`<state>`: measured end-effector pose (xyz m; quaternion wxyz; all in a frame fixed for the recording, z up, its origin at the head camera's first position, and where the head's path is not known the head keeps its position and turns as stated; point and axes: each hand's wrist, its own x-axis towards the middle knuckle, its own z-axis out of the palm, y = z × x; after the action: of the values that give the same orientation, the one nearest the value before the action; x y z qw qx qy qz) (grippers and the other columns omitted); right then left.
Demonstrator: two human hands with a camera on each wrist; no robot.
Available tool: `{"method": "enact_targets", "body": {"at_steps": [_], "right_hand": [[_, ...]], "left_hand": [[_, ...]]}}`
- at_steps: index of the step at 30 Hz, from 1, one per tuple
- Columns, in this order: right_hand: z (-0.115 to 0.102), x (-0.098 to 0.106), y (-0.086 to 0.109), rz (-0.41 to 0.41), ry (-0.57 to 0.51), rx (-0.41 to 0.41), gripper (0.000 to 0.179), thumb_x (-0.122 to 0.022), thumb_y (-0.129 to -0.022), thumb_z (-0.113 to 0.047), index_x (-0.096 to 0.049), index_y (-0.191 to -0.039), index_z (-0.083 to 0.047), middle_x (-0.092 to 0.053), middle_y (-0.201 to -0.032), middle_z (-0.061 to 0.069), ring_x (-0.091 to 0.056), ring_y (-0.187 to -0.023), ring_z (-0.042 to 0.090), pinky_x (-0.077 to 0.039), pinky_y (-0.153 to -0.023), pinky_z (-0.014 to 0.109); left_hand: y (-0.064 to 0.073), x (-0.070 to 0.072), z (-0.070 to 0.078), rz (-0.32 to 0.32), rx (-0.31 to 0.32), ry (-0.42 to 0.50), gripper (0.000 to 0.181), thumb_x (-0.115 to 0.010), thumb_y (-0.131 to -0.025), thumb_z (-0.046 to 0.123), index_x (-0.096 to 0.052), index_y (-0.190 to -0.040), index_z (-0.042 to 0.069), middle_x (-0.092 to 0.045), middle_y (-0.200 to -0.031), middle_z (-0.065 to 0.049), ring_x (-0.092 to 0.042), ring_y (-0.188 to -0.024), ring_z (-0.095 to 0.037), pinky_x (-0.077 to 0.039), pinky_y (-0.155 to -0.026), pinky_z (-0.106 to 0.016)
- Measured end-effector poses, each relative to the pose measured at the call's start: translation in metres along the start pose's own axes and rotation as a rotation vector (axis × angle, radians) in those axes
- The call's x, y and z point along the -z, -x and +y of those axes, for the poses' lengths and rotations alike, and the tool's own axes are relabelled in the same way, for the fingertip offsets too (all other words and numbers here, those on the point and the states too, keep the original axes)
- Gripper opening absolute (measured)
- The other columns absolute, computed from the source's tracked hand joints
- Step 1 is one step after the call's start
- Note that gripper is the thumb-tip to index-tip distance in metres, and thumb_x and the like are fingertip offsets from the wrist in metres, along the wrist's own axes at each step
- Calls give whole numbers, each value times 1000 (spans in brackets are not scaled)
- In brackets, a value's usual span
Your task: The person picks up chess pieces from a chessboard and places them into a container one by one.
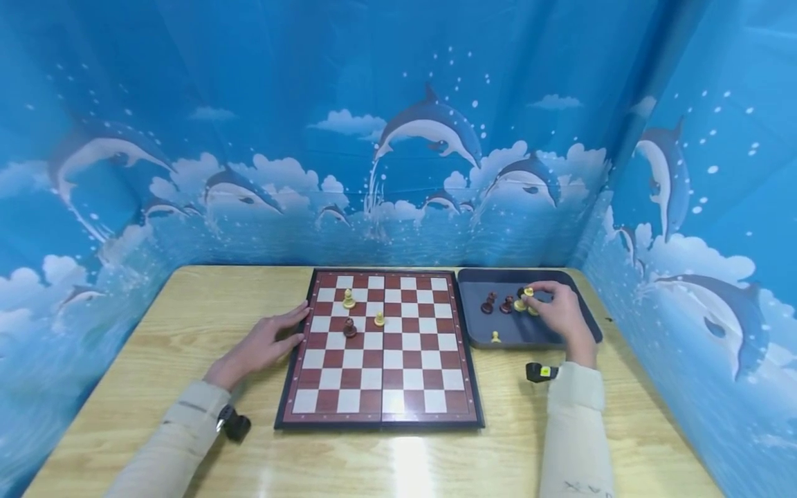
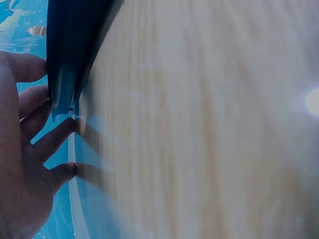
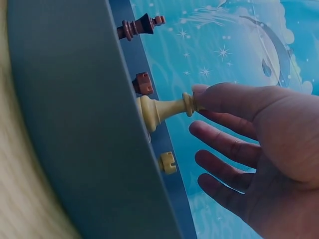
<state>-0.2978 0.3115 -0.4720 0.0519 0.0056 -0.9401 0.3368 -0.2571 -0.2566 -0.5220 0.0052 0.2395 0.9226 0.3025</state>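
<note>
My right hand (image 1: pixel 563 315) is over the dark tray, its thumb and forefinger pinching the top of a tall cream chess piece (image 3: pixel 164 110). The fingertips hide that piece's head; its base is by the tray wall in the right wrist view. Beside it show a dark rook (image 3: pixel 143 83), a dark king (image 3: pixel 139 26) and a cream rook (image 3: pixel 168 163). My left hand (image 1: pixel 261 346) rests at the left edge of the chessboard (image 1: pixel 380 423), fingers extended against the rim. On the board stand a cream chess piece (image 1: pixel 349 299), a dark chess piece (image 1: pixel 350 328) and a cream pawn (image 1: pixel 380 319).
The tray (image 1: pixel 517 345) stands right beside the board on a wooden table (image 1: pixel 218 297). A small cream pawn (image 1: pixel 495 337) is near its front wall. Blue dolphin-print curtains (image 1: pixel 398 173) hang behind the table and along its right side.
</note>
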Motion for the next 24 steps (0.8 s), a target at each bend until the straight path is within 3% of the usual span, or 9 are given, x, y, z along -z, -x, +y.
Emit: {"method": "enact_targets", "body": {"at_steps": [3, 12, 17, 20, 24], "right_hand": [[1, -1, -1, 5, 6, -6, 34, -62, -89, -27, -63, -114, -3, -56, -123, 21, -52, -108, 37, -47, -78, 47], [1, 0, 0, 1, 34, 19, 34, -63, -89, -23, -62, -115, -2, -57, -122, 21, -52, -104, 39, -45, -80, 49], [-21, 14, 6, 46, -41, 99, 35, -64, -89, -21, -60, -119, -3, -54, -126, 21, -44, -120, 39, -41, -93, 56], [-38, 22, 10, 87, -78, 176, 34, -66, -87, -19, -62, -117, -3, -57, -123, 20, -46, -119, 38, -40, -94, 56], [-56, 21, 14, 82, -80, 226, 32, -66, -88, -21, -63, -115, -5, -58, -123, 17, -47, -119, 36, -42, -93, 55]], "left_hand": [[0, 0, 0, 8, -22, -7, 55, -54, -94, 29, -37, -141, 7, -28, -150, -11, -33, -133, -38, -29, -107, -54], [-1, 2, 1, 0, -11, 1, 55, -55, -94, 29, -37, -141, 7, -28, -151, -11, -32, -133, -38, -29, -107, -54], [0, 2, 1, -3, -10, -2, 56, -55, -94, 30, -37, -141, 8, -28, -151, -11, -32, -133, -38, -29, -107, -55], [-1, 2, 1, -4, -6, 1, 56, -54, -94, 31, -37, -142, 8, -28, -151, -10, -32, -133, -38, -29, -107, -55], [-2, 1, 1, -9, -3, -1, 56, -54, -94, 31, -37, -142, 9, -28, -151, -10, -32, -133, -38, -29, -107, -55]]}}
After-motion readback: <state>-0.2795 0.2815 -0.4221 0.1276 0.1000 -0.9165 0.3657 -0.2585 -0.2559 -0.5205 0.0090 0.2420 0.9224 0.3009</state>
